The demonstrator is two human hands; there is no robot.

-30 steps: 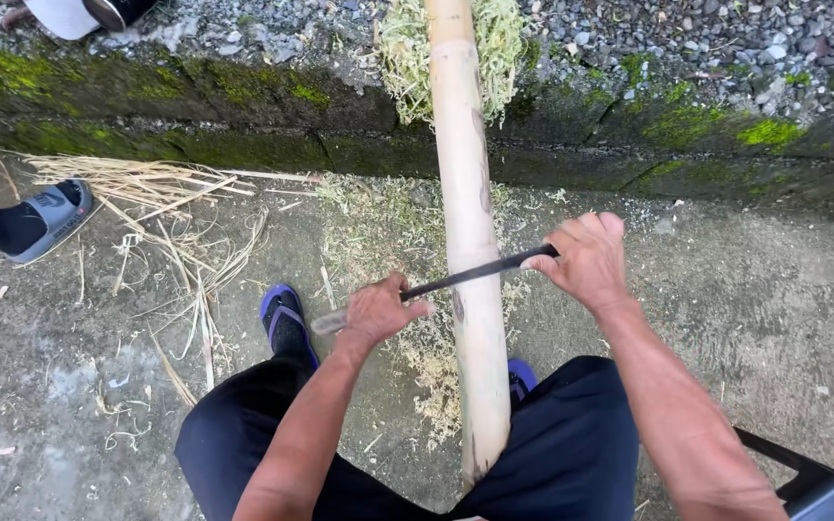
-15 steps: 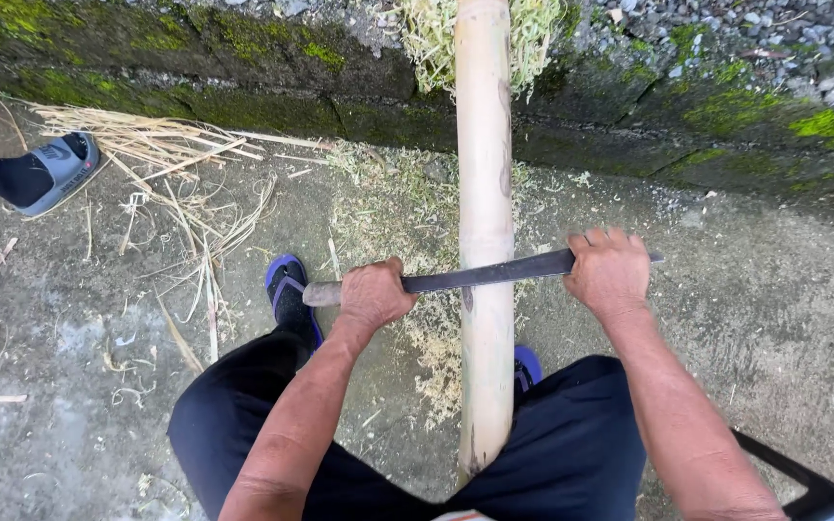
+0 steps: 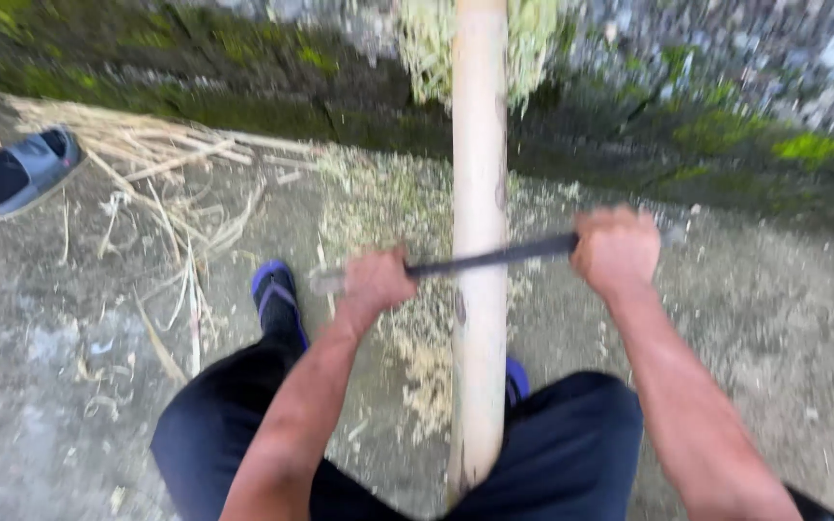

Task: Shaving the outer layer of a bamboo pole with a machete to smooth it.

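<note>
Between my knees a pale, stripped pole point(image 3: 480, 193) runs straight away from me, its near end tucked between my dark trouser legs and its far end reaching the mossy stone ledge point(image 3: 243, 58). Across the pole lies a long dark blade point(image 3: 494, 257), set crosswise and touching the wood about midway along the stretch I can see. My left hand point(image 3: 375, 282) is clenched round the blade's left end, where a paler tip sticks out past my fist. My right hand point(image 3: 616, 251) is clenched round the other end, to the right of the pole, so both grips hold the same tool with the pole between them. Fine shavings point(image 3: 422, 357) lie on the concrete ground just left of the pole, beside my blue shoe point(image 3: 277, 299). Longer dry strips point(image 3: 156, 154) are scattered farther left, near another person's foot in a grey sandal point(image 3: 36, 169). Everything is somewhat blurred.
</note>
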